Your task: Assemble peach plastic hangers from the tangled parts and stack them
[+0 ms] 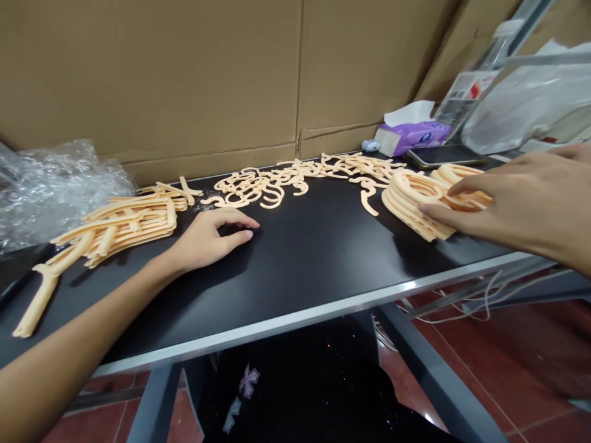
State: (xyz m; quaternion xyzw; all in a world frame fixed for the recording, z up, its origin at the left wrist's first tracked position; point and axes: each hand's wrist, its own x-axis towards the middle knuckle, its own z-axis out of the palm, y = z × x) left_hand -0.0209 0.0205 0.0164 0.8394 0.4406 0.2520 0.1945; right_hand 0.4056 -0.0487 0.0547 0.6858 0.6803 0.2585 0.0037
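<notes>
Under the right hand (503, 200), stacked curved pieces (406, 206) lie half-hidden.

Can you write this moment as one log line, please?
left hand: on black table | right hand: on stacked curved peach pieces | nearby: loose pieces

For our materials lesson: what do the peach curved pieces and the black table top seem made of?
The curved pieces look like matt moulded plastic, judging by their even ridged profile; rubber is possible. The table top looks like glossy laminate, from its sheen.
</notes>
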